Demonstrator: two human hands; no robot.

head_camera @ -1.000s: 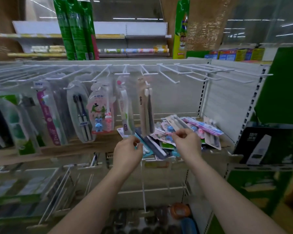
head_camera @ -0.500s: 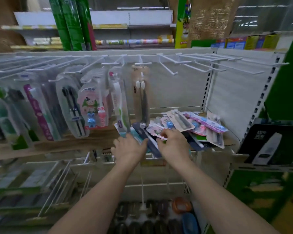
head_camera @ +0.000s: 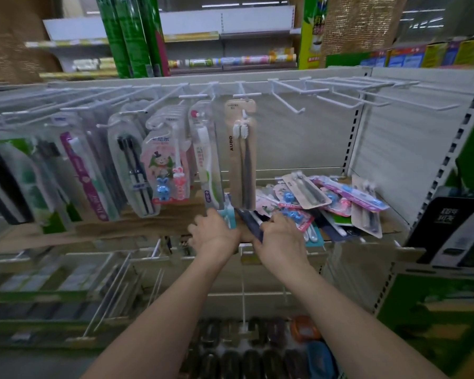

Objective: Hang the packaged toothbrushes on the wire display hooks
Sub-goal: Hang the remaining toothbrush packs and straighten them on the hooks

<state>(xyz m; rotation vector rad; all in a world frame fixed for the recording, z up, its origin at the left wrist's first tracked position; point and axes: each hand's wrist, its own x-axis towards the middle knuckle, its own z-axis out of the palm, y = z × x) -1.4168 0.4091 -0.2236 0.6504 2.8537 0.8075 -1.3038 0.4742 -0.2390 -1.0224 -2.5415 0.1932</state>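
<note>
- Head view: loose pile of packaged toothbrushes [head_camera: 323, 203] on the wooden shelf [head_camera: 153, 222], right of centre, packs overlapping at mixed angles.
- White wire display hooks [head_camera: 293, 105] in a row along the top rail; those on the right bare, those on the left loaded.
- Hanging from left to centre: dark twin-brush pack [head_camera: 133, 170], pink cartoon children's pack [head_camera: 166, 168], green-and-white brush pack [head_camera: 207, 160], beige AUBO pack [head_camera: 241, 151].
- Left hand [head_camera: 215, 236] at the shelf edge, fingers curled, against a teal pack [head_camera: 229, 214]; grip on it not clear.
- Right hand [head_camera: 281, 236] just beside the left, fingers curled round a dark navy pack [head_camera: 251, 222] at the near edge of the pile.
- Black boxed product [head_camera: 449, 233] on the neighbouring unit, far right.
</note>
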